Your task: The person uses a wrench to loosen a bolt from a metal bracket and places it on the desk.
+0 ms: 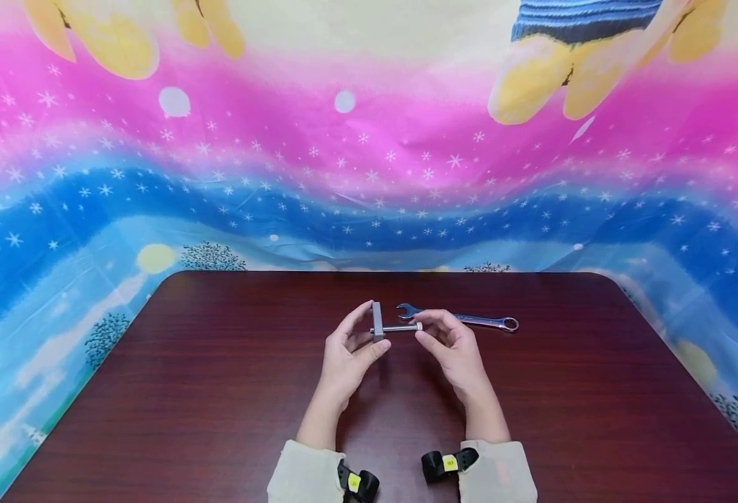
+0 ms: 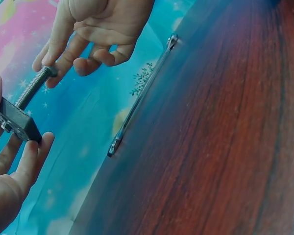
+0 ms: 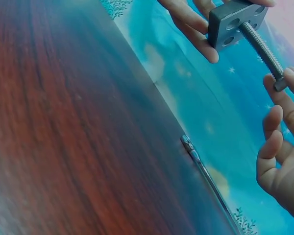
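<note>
A grey metal block [image 1: 378, 321] with several holes is held up over the table by my left hand [image 1: 346, 360], gripped at its edges between thumb and fingers. Through one hole runs a threaded bolt [image 1: 402, 327]; in the left wrist view a small end of it pokes out of the block's other face. My right hand [image 1: 460, 355] pinches the bolt's head between thumb and forefinger, its other fingers loosely curled. In the right wrist view, a long stretch of thread [image 3: 262, 49] lies between block and head.
Behind the right hand a combination wrench [image 1: 485, 321] lies on the dark reddish-brown wooden table [image 1: 218, 391], its ring end to the right. A colourful printed cloth [image 1: 369, 154] hangs behind the table and down its sides. Both wrists wear black straps.
</note>
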A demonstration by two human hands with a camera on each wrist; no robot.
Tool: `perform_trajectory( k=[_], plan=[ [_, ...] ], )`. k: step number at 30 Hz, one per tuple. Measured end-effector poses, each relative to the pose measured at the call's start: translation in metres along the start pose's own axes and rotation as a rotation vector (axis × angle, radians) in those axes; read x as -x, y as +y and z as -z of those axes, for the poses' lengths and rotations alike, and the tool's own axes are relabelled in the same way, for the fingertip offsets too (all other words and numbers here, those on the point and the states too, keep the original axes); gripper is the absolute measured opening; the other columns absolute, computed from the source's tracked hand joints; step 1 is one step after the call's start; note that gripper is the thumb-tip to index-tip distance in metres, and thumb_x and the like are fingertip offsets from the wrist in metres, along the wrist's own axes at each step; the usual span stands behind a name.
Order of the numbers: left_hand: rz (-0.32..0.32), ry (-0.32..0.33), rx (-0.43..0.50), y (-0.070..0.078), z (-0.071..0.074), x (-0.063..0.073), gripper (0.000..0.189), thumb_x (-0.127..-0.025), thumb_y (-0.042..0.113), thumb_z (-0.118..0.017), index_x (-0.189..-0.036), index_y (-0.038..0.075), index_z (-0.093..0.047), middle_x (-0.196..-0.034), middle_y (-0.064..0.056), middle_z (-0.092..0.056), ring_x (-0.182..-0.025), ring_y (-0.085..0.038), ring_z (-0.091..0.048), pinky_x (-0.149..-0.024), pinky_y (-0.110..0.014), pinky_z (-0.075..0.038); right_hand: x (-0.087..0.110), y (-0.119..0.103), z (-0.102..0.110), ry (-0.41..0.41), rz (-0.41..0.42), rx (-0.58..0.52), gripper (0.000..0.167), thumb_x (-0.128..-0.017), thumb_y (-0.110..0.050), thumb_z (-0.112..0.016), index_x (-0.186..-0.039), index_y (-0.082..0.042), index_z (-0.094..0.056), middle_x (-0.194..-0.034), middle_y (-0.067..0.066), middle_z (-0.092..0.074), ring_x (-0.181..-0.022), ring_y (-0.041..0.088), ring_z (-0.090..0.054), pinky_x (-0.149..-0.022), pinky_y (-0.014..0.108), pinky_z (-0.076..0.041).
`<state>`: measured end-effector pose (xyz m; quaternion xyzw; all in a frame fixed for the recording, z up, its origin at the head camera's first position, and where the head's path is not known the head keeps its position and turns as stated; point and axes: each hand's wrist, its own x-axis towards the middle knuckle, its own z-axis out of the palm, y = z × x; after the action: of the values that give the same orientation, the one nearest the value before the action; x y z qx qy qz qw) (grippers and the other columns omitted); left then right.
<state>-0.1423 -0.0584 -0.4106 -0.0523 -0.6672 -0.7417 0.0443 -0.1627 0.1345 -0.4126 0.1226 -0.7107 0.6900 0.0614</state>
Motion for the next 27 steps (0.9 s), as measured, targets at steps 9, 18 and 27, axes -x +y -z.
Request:
perform_trajectory(
  k=[9,18,27],
  plan=[
    [0.003,-0.013,0.004,0.0009,-0.0012,0.0006,0.065,-0.086,0.004,-0.076,-0.144,0.021,-0.052,-0.146,-0.006,-0.051,-0.115,-0.032,-0.064,-0.084,-0.026,-0.058,-0.0016,-0.0001,-0.0026,0.048,-0.037,-0.046,0.027,-0.098,-0.013,-0.062,-0.115,0.008,-0.063,-0.075,-0.006,-0.069,-0.066,0.008,-0.059,-0.061,0.024,-0.046],
    [0.004,-0.020,0.010,0.0016,-0.0026,0.0007,0.066,-0.085,0.003,-0.076,-0.144,0.022,-0.052,-0.146,-0.006,-0.052,-0.115,-0.032,-0.064,-0.083,-0.025,-0.058,-0.0045,-0.0001,-0.0076,0.115,-0.052,-0.073,0.023,-0.099,-0.011,-0.060,-0.108,0.010,-0.065,-0.065,-0.004,-0.061,-0.057,0.011,-0.053,-0.057,0.022,-0.043],
    [-0.009,0.011,-0.007,0.0014,-0.0002,0.0008,0.065,-0.085,0.004,-0.076,-0.144,0.020,-0.053,-0.144,-0.008,-0.053,-0.112,-0.028,-0.065,-0.085,-0.027,-0.059,-0.0004,0.0003,0.0001,-0.007,0.003,0.019,0.027,-0.094,-0.004,-0.065,-0.119,0.005,-0.062,-0.098,-0.009,-0.066,-0.089,0.009,-0.060,-0.079,0.020,-0.052]
  ],
)
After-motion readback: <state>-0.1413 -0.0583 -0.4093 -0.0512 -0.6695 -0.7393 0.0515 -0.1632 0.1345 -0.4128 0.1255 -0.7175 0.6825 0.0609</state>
